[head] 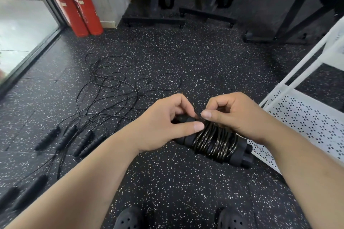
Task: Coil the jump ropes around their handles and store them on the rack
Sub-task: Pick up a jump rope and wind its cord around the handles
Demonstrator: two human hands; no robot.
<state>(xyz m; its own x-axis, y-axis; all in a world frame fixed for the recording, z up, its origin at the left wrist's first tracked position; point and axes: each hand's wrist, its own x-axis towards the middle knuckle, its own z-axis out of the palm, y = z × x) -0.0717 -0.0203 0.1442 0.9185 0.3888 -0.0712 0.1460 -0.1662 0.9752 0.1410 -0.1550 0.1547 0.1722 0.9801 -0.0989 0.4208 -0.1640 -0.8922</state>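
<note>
I hold a black jump rope bundle (214,143) in front of me, its cord wound in many turns around the paired handles. My left hand (163,122) grips the left end of the handles, thumb lying along the coil. My right hand (236,115) pinches the cord at the top of the coil, fingers curled over it. On the floor to the left lie several loose jump ropes (115,87) in a tangle, their black handles (74,139) side by side. The white perforated rack (301,117) stands at the right, its shelf just beyond the bundle.
Two red fire extinguishers (78,3) lean at the back left beside a glass door (22,35). Black equipment stands (167,3) on wheels line the back wall. Two more black handles (24,191) lie at the lower left. My black shoes (130,219) show at the bottom edge.
</note>
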